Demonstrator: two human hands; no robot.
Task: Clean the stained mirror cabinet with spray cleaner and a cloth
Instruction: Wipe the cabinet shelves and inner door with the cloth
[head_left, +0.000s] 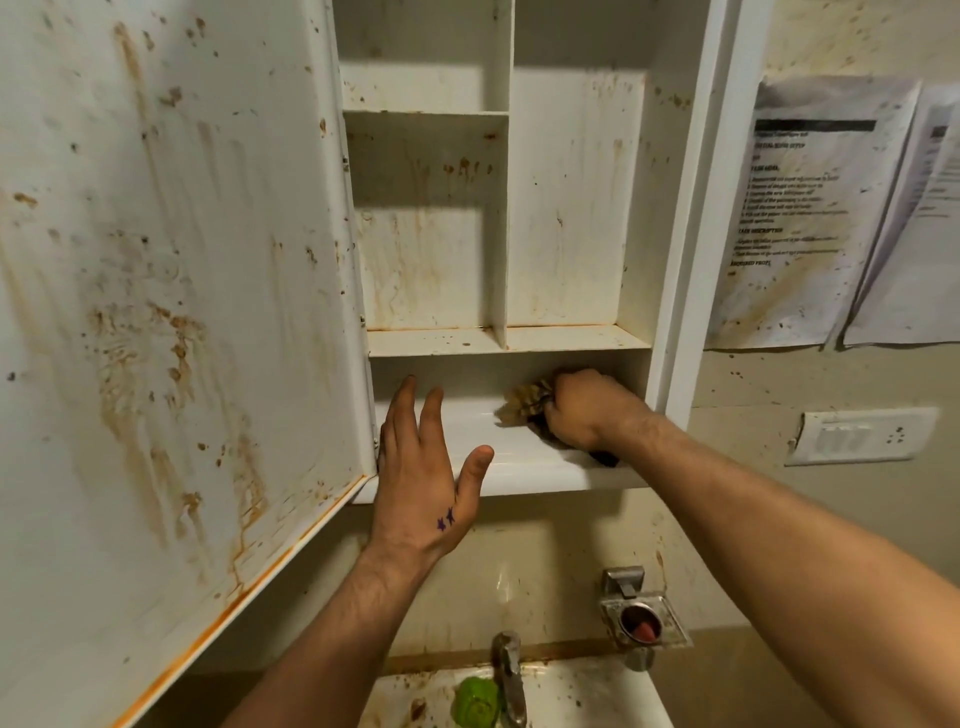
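Cloth (524, 402): soft, light, likely damp; best held wadded, as clenched in right hand (582, 410) on bottom shelf (530, 467). Left hand (423, 467): fingers spread, empty.

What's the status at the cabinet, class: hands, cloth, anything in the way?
Right hand gripping cloth on bottom shelf. Left hand open beside door. Upper compartments stained. Nothing in the way.

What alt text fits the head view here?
A person's right hand grips a stained cloth against the bottom shelf of an open wall cabinet, while the left hand is spread open in front of the shelf, beside the door. Brown stains streak the door and the upper compartments; a tap and sink show below.
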